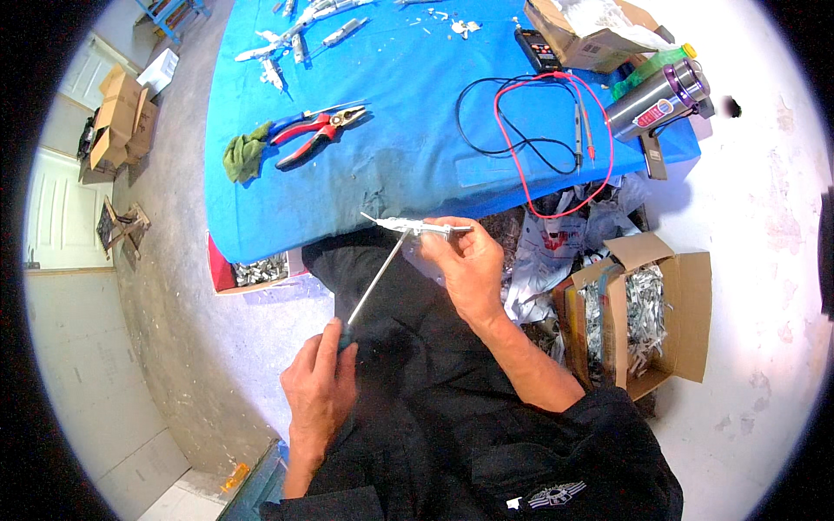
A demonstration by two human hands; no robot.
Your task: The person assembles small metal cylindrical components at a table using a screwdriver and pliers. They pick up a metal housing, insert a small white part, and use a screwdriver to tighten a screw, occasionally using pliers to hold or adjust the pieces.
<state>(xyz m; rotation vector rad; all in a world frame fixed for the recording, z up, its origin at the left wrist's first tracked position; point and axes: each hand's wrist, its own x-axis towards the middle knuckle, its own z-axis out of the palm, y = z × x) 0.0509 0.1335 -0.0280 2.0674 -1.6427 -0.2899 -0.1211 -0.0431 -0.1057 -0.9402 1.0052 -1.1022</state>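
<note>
My left hand (pixel 317 386) is closed round the handle of a screwdriver (pixel 377 283), whose long metal shaft slants up and to the right. Its tip meets the underside of a slim silver-white metal part (pixel 415 227), the exact kind of which I cannot make out. That part is gripped between the thumb and fingers of my right hand (pixel 476 271), in front of the table's near edge. A thin point sticks out from the part's left end. On the blue-covered table (pixel 408 113) beyond lie red-handled pliers (pixel 320 135), beside a green rag (pixel 247 154).
Similar silver parts (pixel 300 39) lie at the table's far left. To the right are a multimeter (pixel 537 50) with red and black leads, a metal flask (pixel 660 100) and a carton (pixel 591 39). Below the table stand boxes of metal pieces (pixel 645 313) (pixel 261 271).
</note>
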